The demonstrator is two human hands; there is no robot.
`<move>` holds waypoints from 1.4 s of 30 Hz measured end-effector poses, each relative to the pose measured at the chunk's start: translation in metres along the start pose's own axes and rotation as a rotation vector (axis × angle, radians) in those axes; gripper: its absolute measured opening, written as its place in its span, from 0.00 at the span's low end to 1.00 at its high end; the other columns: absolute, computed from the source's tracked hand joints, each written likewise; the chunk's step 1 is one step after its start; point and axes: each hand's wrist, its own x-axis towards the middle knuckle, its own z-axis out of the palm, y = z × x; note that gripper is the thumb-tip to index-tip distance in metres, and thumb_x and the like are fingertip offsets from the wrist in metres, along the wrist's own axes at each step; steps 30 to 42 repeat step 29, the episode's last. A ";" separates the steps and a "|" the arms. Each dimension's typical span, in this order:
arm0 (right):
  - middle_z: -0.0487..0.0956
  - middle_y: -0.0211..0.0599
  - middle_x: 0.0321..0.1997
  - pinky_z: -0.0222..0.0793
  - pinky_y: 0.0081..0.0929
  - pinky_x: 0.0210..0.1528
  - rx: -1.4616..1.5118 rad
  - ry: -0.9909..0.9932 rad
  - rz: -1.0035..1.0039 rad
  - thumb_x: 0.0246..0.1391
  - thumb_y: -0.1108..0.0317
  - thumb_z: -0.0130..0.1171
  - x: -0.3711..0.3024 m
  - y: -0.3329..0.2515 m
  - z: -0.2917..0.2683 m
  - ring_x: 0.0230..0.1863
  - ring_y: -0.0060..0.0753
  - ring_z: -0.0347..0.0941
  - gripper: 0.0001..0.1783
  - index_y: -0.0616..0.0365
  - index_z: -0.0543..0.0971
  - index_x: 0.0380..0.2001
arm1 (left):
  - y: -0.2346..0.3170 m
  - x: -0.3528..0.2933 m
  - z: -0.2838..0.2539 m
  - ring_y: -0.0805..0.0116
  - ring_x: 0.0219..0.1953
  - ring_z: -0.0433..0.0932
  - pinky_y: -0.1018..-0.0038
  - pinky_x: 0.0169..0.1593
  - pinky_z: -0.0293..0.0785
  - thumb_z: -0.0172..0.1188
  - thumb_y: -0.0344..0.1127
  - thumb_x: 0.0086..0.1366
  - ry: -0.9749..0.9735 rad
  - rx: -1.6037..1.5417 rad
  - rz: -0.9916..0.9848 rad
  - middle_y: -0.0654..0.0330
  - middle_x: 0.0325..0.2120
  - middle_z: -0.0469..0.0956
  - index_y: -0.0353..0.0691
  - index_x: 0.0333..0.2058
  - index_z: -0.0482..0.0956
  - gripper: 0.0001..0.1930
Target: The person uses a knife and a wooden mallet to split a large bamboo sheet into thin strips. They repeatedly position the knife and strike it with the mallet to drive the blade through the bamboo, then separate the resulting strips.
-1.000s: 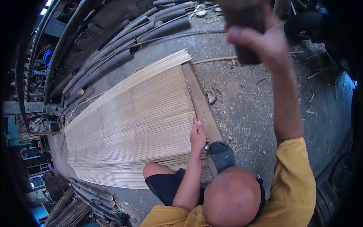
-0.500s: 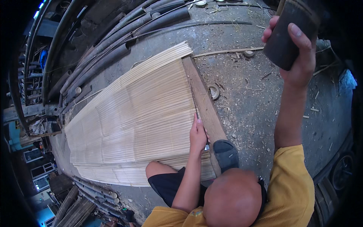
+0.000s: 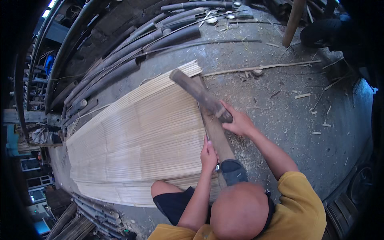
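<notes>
A wide mat of pale, thin bamboo-like strips (image 3: 136, 132) spreads out in front of me. Its right edge lies along a wooden plank (image 3: 218, 138). My left hand (image 3: 209, 157) is closed round the handle of a long, thin knife (image 3: 203, 123), whose blade lies along that edge and points away from me. My right hand (image 3: 240, 120) grips the near end of a dark, thick wooden club (image 3: 196, 93), slightly blurred. The club slants across the plank and the mat's far right corner, above the blade; whether it touches the blade I cannot tell.
My shoe (image 3: 234, 173) rests at the plank's near end. Dark bamboo poles (image 3: 172, 46) lie beyond the mat. Wood chips and a long thin strip (image 3: 264, 67) litter the concrete floor. An upright post (image 3: 294, 24) stands at the far right.
My right hand has swung the club down and leftward from high at the right to over the plank and mat edge. The left hand stays on the knife at the mat's edge.
</notes>
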 end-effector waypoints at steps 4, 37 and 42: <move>0.69 0.54 0.71 0.63 0.37 0.70 0.266 0.096 -0.161 0.44 0.63 0.70 0.007 -0.009 -0.017 0.70 0.48 0.69 0.58 0.38 0.53 0.78 | 0.018 0.001 0.007 0.77 0.16 0.67 0.74 0.18 0.68 0.44 0.49 0.80 -0.012 0.058 -0.003 0.67 0.19 0.66 0.54 0.76 0.53 0.30; 0.79 0.56 0.53 0.82 0.42 0.52 0.526 0.439 -0.903 0.59 0.49 0.59 -0.050 -0.128 -0.226 0.46 0.47 0.83 0.36 0.73 0.73 0.57 | 0.003 -0.026 -0.003 0.77 0.16 0.67 0.76 0.18 0.69 0.44 0.49 0.80 -0.021 0.096 -0.024 0.66 0.20 0.66 0.53 0.76 0.50 0.31; 0.79 0.56 0.53 0.82 0.42 0.52 0.526 0.439 -0.903 0.59 0.49 0.59 -0.050 -0.128 -0.226 0.46 0.47 0.83 0.36 0.73 0.73 0.57 | 0.003 -0.026 -0.003 0.77 0.16 0.67 0.76 0.18 0.69 0.44 0.49 0.80 -0.021 0.096 -0.024 0.66 0.20 0.66 0.53 0.76 0.50 0.31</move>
